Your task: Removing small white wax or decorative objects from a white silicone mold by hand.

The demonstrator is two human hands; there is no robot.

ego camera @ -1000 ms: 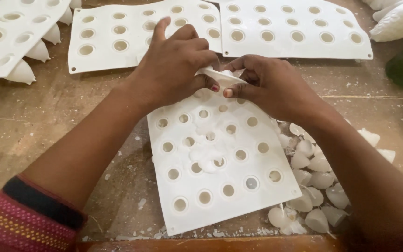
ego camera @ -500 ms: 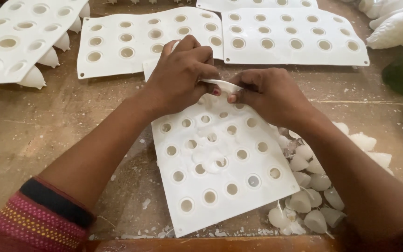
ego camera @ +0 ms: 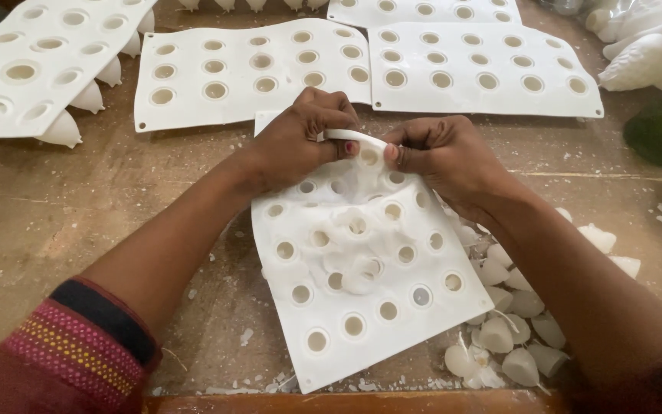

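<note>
We pinch the far edge of the white mould sheet between both hands: left hand and right hand curl that edge upward. The sheet lies on the desk below our hands, its long axis running away from us, tilted slightly left, beside loose white cones.

We see soft, even daylight. Around the pinch the white mould sheet is bright but keeps its detail, and faint shadows pool beneath the forearms. Focus stays sharp there; far from the grip the corners bend and soften slightly.
</note>
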